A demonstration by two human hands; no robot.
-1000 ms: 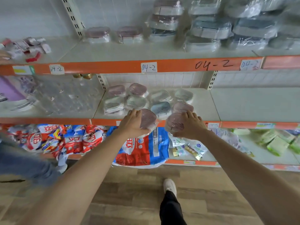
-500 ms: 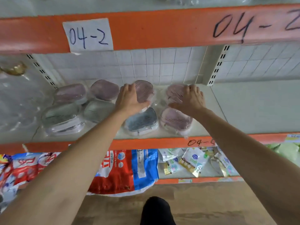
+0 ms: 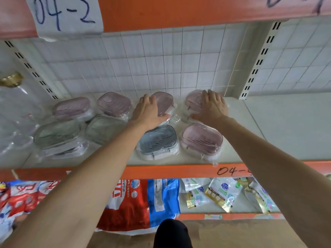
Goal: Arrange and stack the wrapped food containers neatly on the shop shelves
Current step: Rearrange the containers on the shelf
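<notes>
Fingers of the left hand (image 3: 150, 111) curl over the side of a wrapped pink container (image 3: 163, 104), holding it against the shelf (image 3: 279, 126); those of the right hand (image 3: 212, 107) lie spread and fairly flat on top of a second pink container (image 3: 194, 102), pressing it down rather than gripping it. Both containers sit at the back of the shelf, near the tiled wall (image 3: 161, 61), well apart from each other. My reading is that the step in hand is setting these two into the back row, level with the two pink ones (image 3: 114, 103) to the left. The next move would call for letting go cleanly without dragging the loose plastic wrap, then squaring the row.

In front stand a blue container (image 3: 157, 140) and another pink one (image 3: 201, 139), with two green ones (image 3: 57, 133) further left, one seemingly stacked on something beneath it. All have slotted lids under film; whether anything is inside cannot be made out
</notes>
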